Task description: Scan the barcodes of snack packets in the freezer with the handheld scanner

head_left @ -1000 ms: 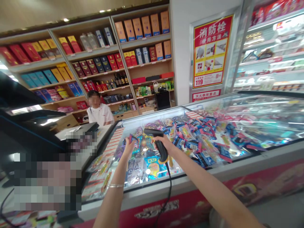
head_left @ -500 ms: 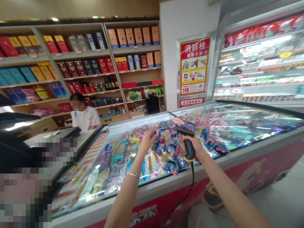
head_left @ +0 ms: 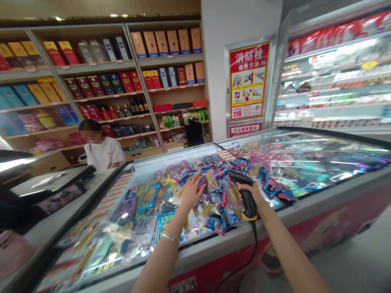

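Note:
In the head view my right hand (head_left: 255, 198) is wrapped around the grip of a black and yellow barcode scanner (head_left: 249, 201). Its head points left over a heap of small snack packets (head_left: 227, 215), blue and pink with clear parts. A cable hangs from the scanner's grip down the front of the freezer. My left hand (head_left: 192, 192) lies palm down on the left side of the heap, fingers stretched out over the packets; what lies beneath the palm is hidden. The heap rests on the glass-topped chest freezer (head_left: 195, 244).
Colourful packaged goods (head_left: 149, 199) show in the freezer around the heap. At the left is a counter (head_left: 100, 191) with a screen, and a person in a white shirt (head_left: 105, 152) is behind it. Shelves of boxes (head_left: 104, 83) line the back wall; a lit display fridge (head_left: 332, 89) stands right.
My left hand has come down slightly and spread flatter over the packets. The scanner in my right hand has shifted a little right and down in the picture. The view has turned slightly.

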Demonstrator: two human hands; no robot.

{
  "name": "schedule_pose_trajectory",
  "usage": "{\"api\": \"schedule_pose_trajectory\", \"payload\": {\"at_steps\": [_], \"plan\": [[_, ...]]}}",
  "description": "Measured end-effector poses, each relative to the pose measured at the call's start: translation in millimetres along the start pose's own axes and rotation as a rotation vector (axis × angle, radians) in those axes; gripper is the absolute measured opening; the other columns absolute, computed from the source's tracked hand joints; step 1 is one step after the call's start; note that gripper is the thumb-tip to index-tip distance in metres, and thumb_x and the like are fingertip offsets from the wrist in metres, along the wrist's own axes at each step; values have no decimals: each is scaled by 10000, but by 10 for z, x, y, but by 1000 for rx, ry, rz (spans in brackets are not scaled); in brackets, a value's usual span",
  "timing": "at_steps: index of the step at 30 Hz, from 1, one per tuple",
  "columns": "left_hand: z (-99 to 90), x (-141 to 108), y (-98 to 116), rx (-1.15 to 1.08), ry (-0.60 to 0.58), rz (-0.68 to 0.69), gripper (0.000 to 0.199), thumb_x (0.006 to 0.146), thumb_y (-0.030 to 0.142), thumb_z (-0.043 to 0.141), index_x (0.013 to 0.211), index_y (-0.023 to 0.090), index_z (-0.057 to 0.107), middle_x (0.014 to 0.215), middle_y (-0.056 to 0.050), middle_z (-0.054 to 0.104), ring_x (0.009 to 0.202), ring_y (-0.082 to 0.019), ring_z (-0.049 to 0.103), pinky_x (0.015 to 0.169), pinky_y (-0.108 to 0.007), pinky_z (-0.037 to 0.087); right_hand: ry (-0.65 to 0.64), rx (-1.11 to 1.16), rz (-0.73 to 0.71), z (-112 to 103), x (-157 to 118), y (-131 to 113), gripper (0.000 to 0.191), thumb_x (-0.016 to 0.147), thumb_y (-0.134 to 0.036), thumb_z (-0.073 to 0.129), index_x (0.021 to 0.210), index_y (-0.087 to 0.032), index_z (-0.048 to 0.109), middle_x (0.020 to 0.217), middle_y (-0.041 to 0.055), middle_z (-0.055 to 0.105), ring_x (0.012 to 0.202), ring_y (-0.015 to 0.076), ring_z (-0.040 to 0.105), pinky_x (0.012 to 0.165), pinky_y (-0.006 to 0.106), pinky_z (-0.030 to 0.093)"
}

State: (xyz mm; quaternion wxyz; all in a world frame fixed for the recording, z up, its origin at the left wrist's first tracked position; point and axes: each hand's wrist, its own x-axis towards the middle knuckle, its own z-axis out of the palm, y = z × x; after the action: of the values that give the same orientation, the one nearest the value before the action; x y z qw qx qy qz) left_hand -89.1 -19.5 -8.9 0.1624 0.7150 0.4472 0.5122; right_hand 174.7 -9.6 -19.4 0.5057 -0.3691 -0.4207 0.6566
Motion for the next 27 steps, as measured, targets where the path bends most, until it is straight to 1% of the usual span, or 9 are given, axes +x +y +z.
{"api": "schedule_pose_trajectory", "payload": {"at_steps": [5,8,10,12,15,18,21,24,27], "plan": [[-5,-42,131,-56,40,-49,378,756,359,684,1129,300,667,1332,-76,565,1331,-287,388,1172,-463,112,49,4,10,64,-93,-121,153,612,-291,707,659,-162,638,464,20,546,379,117,487,350,222,402],[-173,-36,219,223,11,-58,446,844,428,562,1280,334,549,1444,-20,462,1403,-262,291,1175,-513,63,78,14,-11,129,-155,-333,165,528,-209,740,661,-174,650,540,43,593,400,129,494,331,233,409],[-403,-40,246,428,26,-63,467,905,451,446,1355,325,462,1498,-14,388,1413,-237,277,1176,-503,97,79,36,-75,228,-190,-486,210,506,-204,756,693,-164,670,577,48,608,409,116,492,331,215,410],[-726,-77,215,569,84,-69,469,932,451,382,1374,300,431,1510,-32,368,1402,-222,303,1175,-473,146,28,11,-96,420,-225,-592,203,527,-221,755,701,-157,673,573,52,602,410,110,489,329,207,406],[-1331,-220,26,694,198,-113,442,933,410,393,1342,252,451,1478,-76,412,1350,-227,390,1148,-448,240,-77,-29,-77,922,-264,-582,193,568,-266,744,706,-158,662,500,28,558,400,117,489,330,204,402],[-1960,-445,-292,759,323,-230,421,891,306,471,1301,206,468,1407,-120,480,1282,-245,467,1076,-420,353,-226,-16,-50,1611,-256,-334,218,579,-290,736,717,-150,641,499,10,564,404,110,498,362,201,420],[-2452,-665,-623,819,430,-387,420,852,214,497,1270,198,470,1277,-120,568,1203,-247,529,989,-394,421,-338,-8,42,2304,-182,97,217,565,-290,728,687,-149,617,498,2,574,397,102,500,373,202,427],[-2689,-792,-885,876,465,-525,370,883,229,446,1246,167,483,1223,-139,591,1156,-247,557,940,-364,436,-452,-38,117,2823,-53,592,195,577,-297,703,663,-157,599,515,8,596,390,106,502,381,221,434],[-2679,-825,-1046,942,453,-641,411,936,375,360,1244,138,495,1198,-165,598,1126,-264,569,915,-365,431,-512,-117,229,3074,79,1003,177,573,-298,672,657,-168,588,474,-2,579,372,114,496,357,220,401]]}}
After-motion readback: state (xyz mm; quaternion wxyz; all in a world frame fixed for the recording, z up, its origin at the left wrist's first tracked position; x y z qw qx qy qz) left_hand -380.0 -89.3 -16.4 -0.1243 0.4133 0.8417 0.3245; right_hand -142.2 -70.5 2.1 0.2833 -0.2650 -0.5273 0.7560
